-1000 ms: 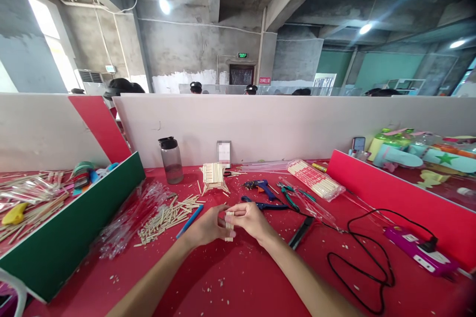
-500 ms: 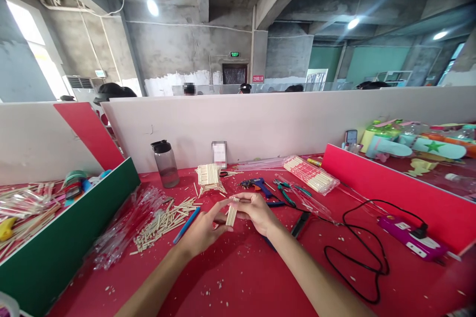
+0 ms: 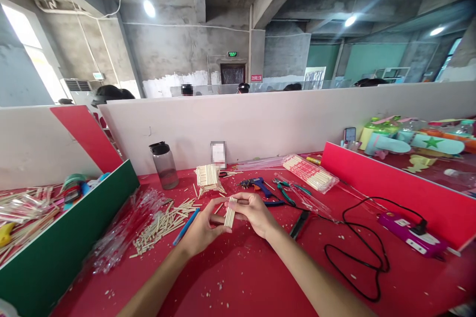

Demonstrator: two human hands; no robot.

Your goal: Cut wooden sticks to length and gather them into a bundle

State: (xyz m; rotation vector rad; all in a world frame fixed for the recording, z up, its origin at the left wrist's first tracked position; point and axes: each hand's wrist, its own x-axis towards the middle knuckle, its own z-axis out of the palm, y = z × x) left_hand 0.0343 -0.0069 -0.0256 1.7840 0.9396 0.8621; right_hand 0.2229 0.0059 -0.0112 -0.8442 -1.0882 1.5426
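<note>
— What covered the arms above the red table point(image 3: 238, 277)?

— Nothing worn that showed. The left forearm point(image 3: 159, 282) and right forearm point(image 3: 308, 277) were bare along their visible length. The left hand point(image 3: 203, 228) and right hand point(image 3: 255, 213) were bare too, with slender fingers.

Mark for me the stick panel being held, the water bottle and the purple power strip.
stick panel point(image 3: 230, 213), head view, middle of its flat face.
water bottle point(image 3: 164, 171), head view, clear body below the black lid.
purple power strip point(image 3: 407, 232), head view, top of its casing.
</note>
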